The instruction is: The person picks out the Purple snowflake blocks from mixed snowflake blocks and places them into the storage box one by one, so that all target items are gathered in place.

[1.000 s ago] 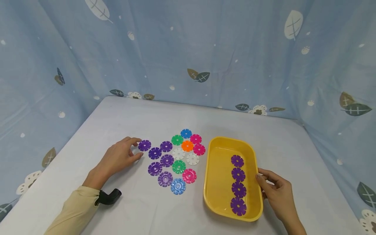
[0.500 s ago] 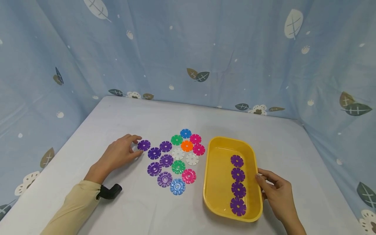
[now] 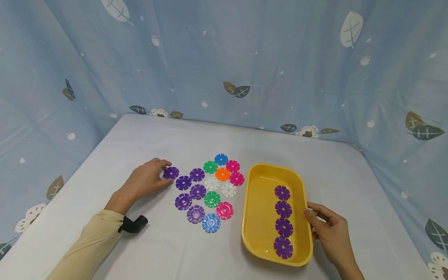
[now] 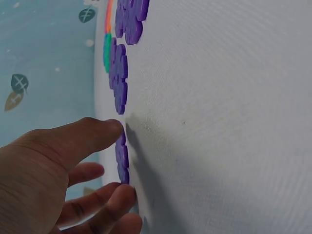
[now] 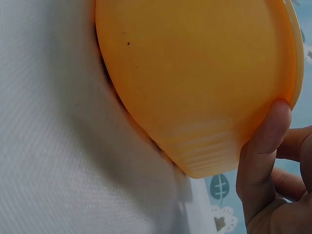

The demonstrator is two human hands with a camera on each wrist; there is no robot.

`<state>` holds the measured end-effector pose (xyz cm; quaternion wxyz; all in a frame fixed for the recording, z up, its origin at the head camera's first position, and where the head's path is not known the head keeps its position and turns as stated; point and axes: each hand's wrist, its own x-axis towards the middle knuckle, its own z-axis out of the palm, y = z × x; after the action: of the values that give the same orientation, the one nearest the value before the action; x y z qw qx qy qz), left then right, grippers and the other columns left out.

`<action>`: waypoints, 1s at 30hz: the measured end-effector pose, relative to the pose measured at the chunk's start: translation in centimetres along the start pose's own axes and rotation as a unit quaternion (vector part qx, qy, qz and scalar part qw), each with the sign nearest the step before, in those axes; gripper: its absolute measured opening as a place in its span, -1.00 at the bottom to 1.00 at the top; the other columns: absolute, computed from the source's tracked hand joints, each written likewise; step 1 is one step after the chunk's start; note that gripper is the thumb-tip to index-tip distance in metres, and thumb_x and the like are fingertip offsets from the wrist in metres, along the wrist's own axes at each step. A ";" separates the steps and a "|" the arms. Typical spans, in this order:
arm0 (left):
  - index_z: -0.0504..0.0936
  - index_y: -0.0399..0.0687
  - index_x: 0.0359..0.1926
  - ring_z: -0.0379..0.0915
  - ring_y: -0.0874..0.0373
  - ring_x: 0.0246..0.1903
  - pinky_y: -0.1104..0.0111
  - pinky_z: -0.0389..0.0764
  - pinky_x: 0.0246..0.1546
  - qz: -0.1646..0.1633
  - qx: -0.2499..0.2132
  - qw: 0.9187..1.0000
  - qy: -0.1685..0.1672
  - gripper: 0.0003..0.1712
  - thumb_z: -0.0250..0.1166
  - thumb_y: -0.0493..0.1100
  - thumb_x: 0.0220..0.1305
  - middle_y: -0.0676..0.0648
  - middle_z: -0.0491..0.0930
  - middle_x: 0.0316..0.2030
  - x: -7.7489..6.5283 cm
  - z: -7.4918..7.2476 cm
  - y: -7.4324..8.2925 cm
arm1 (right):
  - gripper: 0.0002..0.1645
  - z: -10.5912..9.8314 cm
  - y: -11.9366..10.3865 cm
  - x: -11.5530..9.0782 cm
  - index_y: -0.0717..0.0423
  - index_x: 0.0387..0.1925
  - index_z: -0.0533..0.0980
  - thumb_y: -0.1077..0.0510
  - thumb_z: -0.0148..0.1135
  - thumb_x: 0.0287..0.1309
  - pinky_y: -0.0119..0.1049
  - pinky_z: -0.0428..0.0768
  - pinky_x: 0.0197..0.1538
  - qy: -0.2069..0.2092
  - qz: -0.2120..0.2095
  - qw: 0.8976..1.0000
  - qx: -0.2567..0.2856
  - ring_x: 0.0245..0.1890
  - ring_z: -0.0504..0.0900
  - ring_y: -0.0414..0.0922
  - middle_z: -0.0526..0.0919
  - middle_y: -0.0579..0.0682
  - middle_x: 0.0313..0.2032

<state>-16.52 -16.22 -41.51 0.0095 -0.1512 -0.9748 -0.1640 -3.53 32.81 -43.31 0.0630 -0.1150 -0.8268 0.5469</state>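
My left hand (image 3: pixel 147 179) pinches the edges of a purple snowflake disc (image 3: pixel 171 173), the leftmost of the discs on the table. The left wrist view has the thumb at one edge of that disc (image 4: pixel 123 158) and fingertips at the opposite edge. At the right, my right hand (image 3: pixel 330 231) grips the side of a yellow tray (image 3: pixel 245 217), thumb at the rim and fingers against the outer wall. Purple snowflake discs (image 3: pixel 283 209) form a row along the tray's right half. The right wrist view catches the tray's outer wall (image 5: pixel 195 73).
Several more purple discs (image 3: pixel 183 182) lie right of my left hand. Between them and the tray are green (image 3: pixel 212 199), orange (image 3: pixel 222 174), white (image 3: pixel 229 190), pink (image 3: pixel 224 210) and blue (image 3: pixel 211 223) discs. A blue leaf-patterned curtain (image 3: pixel 196 58) surrounds the white table (image 3: pixel 157 136).
My left hand has moved slightly right and its thumb and fingers have closed in on the leftmost purple disc. My right hand stays on the tray.
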 end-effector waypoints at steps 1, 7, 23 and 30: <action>0.58 -0.24 0.18 0.53 0.11 -0.41 0.08 0.62 -0.28 0.001 0.001 1.000 0.000 -0.34 0.52 -0.02 0.11 -0.22 0.61 -0.09 0.1 0.0 0.0 | -0.54 0.0 0.0 0.0 0.25 0.16 0.55 0.04 0.25 0.37 -0.19 0.61 -0.61 0.000 0.000 1.000 0.000 -0.56 0.62 -0.08 0.63 0.03 -0.29; 0.57 -0.25 0.17 0.58 -0.02 -0.30 -0.01 0.61 -0.20 0.007 0.003 1.000 0.007 -0.31 0.52 0.03 0.10 -0.23 0.61 -0.10 0.4 0.3 -0.1 | -0.52 0.0 -0.1 0.0 0.23 0.17 0.55 0.01 0.25 0.37 -0.18 0.62 -0.59 -0.003 0.008 1.000 -0.003 -0.54 0.63 -0.08 0.63 0.05 -0.28; 0.59 -0.30 0.12 0.53 -0.07 -0.25 0.02 0.58 -0.19 -0.028 -0.012 1.000 0.001 -0.30 0.54 0.01 0.04 -0.21 0.57 -0.20 1.1 0.3 0.2 | -0.53 0.1 -0.2 -0.1 0.25 0.15 0.55 0.03 0.25 0.37 -0.17 0.62 -0.61 -0.006 0.007 1.000 0.010 -0.56 0.63 -0.08 0.61 0.08 -0.30; 0.67 -0.30 -0.01 0.48 -0.01 -0.31 0.06 0.57 -0.26 -0.023 -0.016 1.000 0.003 -0.43 0.54 0.00 0.03 -0.16 0.54 -0.25 1.1 0.4 0.2 | -0.52 0.0 -0.2 -0.1 0.25 0.15 0.55 0.01 0.26 0.36 -0.19 0.62 -0.59 -0.001 0.007 1.000 0.004 -0.56 0.63 -0.08 0.62 0.06 -0.28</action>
<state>-17.54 -15.59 -41.74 0.0061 -0.1284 -0.9751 -0.1805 -3.45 32.64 -43.10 0.0583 -0.1202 -0.8239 0.5508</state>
